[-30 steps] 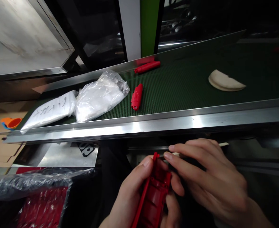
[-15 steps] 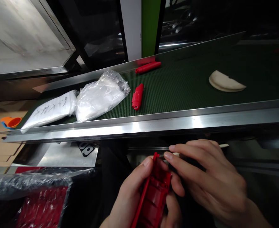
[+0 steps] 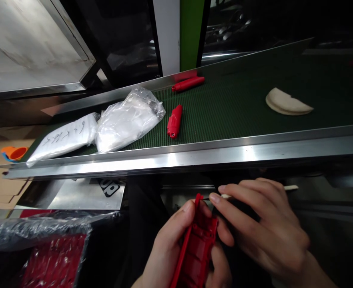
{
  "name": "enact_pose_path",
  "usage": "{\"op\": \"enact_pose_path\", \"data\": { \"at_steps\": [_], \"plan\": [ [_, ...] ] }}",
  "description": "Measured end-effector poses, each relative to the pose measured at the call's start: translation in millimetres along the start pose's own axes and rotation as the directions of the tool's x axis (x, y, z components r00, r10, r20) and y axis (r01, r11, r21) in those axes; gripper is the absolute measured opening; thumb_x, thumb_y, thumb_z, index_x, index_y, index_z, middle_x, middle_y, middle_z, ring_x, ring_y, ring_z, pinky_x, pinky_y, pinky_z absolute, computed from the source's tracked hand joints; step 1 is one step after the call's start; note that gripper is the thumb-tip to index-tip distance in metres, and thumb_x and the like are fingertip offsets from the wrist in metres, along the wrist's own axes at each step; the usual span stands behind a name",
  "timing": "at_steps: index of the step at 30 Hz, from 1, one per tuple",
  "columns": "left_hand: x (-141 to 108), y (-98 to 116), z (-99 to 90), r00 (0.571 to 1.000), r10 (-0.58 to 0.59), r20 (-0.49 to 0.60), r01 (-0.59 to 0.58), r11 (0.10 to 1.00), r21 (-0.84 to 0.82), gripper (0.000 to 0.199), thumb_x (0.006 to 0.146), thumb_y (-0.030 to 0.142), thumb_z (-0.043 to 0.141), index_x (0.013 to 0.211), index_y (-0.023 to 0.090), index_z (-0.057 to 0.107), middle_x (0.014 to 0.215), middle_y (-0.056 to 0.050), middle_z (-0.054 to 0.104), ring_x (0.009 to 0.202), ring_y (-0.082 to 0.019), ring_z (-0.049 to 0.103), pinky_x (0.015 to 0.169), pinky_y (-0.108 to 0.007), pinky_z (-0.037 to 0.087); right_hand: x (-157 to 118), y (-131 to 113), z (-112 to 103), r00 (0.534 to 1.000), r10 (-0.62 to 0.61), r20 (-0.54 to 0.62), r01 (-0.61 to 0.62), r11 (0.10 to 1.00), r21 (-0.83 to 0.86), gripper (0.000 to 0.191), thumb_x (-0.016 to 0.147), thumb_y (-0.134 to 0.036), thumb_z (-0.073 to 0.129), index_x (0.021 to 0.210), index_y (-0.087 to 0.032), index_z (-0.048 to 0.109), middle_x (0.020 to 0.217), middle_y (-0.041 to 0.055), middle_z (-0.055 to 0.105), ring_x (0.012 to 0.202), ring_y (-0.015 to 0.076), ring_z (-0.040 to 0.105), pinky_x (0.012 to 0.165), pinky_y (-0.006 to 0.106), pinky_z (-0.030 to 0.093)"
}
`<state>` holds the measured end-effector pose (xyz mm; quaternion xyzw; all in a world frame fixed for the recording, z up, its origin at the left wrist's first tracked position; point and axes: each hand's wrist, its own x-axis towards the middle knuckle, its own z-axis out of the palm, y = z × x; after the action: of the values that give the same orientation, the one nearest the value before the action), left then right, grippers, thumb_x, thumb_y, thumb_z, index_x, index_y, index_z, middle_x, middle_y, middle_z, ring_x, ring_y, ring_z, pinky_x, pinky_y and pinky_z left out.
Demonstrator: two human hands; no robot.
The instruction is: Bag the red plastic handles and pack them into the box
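A hollow red plastic housing [image 3: 194, 256], open side up with ribs inside, sits in my left hand [image 3: 170, 236], whose thumb and fingers close around it. My right hand [image 3: 263, 224] pinches a slim cream-handled tool [image 3: 291, 187] between thumb and fingers. Most of the handle is hidden behind the fingers. A thin dark tip runs from it to the raised upper end of the housing; whether it touches cannot be made out for sure. Two more red plastic parts [image 3: 174, 122] lie on the green conveyor belt [image 3: 224, 108] beyond my hands.
White plastic bags [image 3: 128, 124] lie on the belt's left, a cream half-round piece [image 3: 287, 102] on its right. A metal rail [image 3: 194, 154] edges the belt. At lower left stands a plastic-lined container [image 3: 89, 228] with red parts. An orange cup-like object [image 3: 19, 153] is at far left.
The cream handle and its tip have shifted slightly right, with more of the handle's end showing past my right hand. My left hand still holds the red housing nearly in place.
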<state>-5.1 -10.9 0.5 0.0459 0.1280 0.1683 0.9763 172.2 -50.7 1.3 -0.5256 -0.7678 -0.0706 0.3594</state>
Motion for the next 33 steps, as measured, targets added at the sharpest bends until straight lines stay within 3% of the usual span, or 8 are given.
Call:
{"op": "enact_pose_path", "data": {
  "at_steps": [4, 7, 12, 15, 18, 24, 30, 33],
  "plan": [
    [-2, -5, -3.9, 0.986, 0.061, -0.156, -0.073, 0.995, -0.072, 0.051, 0.103, 0.045, 0.027, 0.099, 0.01, 0.064, 0.08, -0.012, 0.068, 0.046, -0.013, 0.061, 0.041, -0.016, 0.047, 3, 7, -6, 0.986, 0.1, -0.131, -0.108, 0.993, -0.057, 0.043, 0.088, -0.002, 0.059, 0.126, -0.022, 0.062, 0.107, 0.01, 0.064, 0.095, 0.026, 0.061, 0.079, 0.045, 0.047],
    [-4, -9, -10.1, 0.98, 0.095, -0.173, -0.108, 0.992, -0.064, 0.044, 0.104, 0.042, 0.027, 0.099, 0.016, 0.061, 0.095, -0.01, 0.068, 0.046, -0.014, 0.063, 0.038, -0.017, 0.047, 6, 14, -10, 0.954, 0.179, -0.242, -0.197, 0.979, -0.05, 0.061, 0.08, 0.006, 0.065, 0.133, -0.024, 0.059, 0.109, 0.0083, 0.065, 0.095, 0.0231, 0.063, 0.079, 0.04, 0.049],
    [-5, 5, -1.2, 0.974, 0.091, -0.207, -0.096, 0.995, -0.015, 0.038, 0.102, 0.046, 0.037, 0.106, 0.017, 0.06, 0.093, -0.009, 0.068, 0.043, -0.013, 0.06, 0.036, -0.016, 0.045, 6, 3, -5, 0.95, 0.298, -0.089, -0.269, 0.932, 0.244, 0.043, 0.086, 0.002, 0.06, 0.124, -0.019, 0.064, 0.111, 0.0064, 0.064, 0.098, 0.0182, 0.063, 0.08, 0.035, 0.052],
    [2, 27, 9.4, 0.898, 0.239, -0.369, -0.219, 0.971, 0.095, 0.033, 0.103, 0.041, 0.037, 0.11, 0.017, 0.059, 0.093, -0.01, 0.068, 0.055, -0.014, 0.064, 0.046, -0.018, 0.052, 4, -16, -3, 0.924, 0.38, -0.026, -0.353, 0.879, 0.321, 0.034, 0.09, -0.002, 0.058, 0.119, -0.019, 0.064, 0.113, 0.004, 0.063, 0.101, 0.0137, 0.062, 0.082, 0.027, 0.051],
    [10, 46, 15.3, 0.809, 0.421, -0.411, -0.37, 0.907, 0.201, 0.032, 0.104, 0.036, 0.036, 0.114, 0.013, 0.057, 0.099, -0.013, 0.068, 0.07, -0.016, 0.067, 0.06, -0.022, 0.058, 1, -33, -1, 0.947, 0.315, 0.057, -0.315, 0.885, 0.343, 0.031, 0.091, -0.003, 0.056, 0.117, -0.019, 0.063, 0.112, 0.0035, 0.063, 0.101, 0.0125, 0.06, 0.085, 0.026, 0.049],
    [13, 56, 20.6, 0.771, 0.524, -0.361, -0.468, 0.852, 0.236, 0.033, 0.105, 0.035, 0.031, 0.112, 0.014, 0.055, 0.097, -0.012, 0.068, 0.072, -0.017, 0.067, 0.061, -0.022, 0.058, -2, -44, 12, 0.973, 0.097, 0.211, -0.171, 0.913, 0.369, 0.039, 0.086, 0.002, 0.057, 0.121, -0.014, 0.061, 0.108, 0.0103, 0.063, 0.093, 0.0195, 0.057, 0.074, 0.036, 0.048],
    [10, 57, 18.6, 0.745, 0.561, -0.36, -0.492, 0.827, 0.272, 0.032, 0.104, 0.035, 0.034, 0.113, 0.014, 0.056, 0.098, -0.012, 0.068, 0.073, -0.017, 0.067, 0.062, -0.021, 0.058, 0, -45, 17, 0.98, 0.044, 0.194, -0.1, 0.952, 0.289, 0.041, 0.086, 0.001, 0.057, 0.123, -0.014, 0.061, 0.109, 0.0132, 0.064, 0.091, 0.0233, 0.057, 0.073, 0.039, 0.047],
    [4, 63, 12.8, 0.685, 0.589, -0.43, -0.487, 0.808, 0.332, 0.029, 0.102, 0.033, 0.039, 0.115, 0.015, 0.057, 0.103, -0.013, 0.068, 0.073, -0.017, 0.067, 0.061, -0.022, 0.058, 7, -31, 15, 0.991, 0.02, 0.135, -0.056, 0.96, 0.273, 0.04, 0.084, 0.001, 0.059, 0.121, -0.013, 0.062, 0.11, 0.0136, 0.065, 0.092, 0.0236, 0.059, 0.074, 0.039, 0.048]
  ]
}}
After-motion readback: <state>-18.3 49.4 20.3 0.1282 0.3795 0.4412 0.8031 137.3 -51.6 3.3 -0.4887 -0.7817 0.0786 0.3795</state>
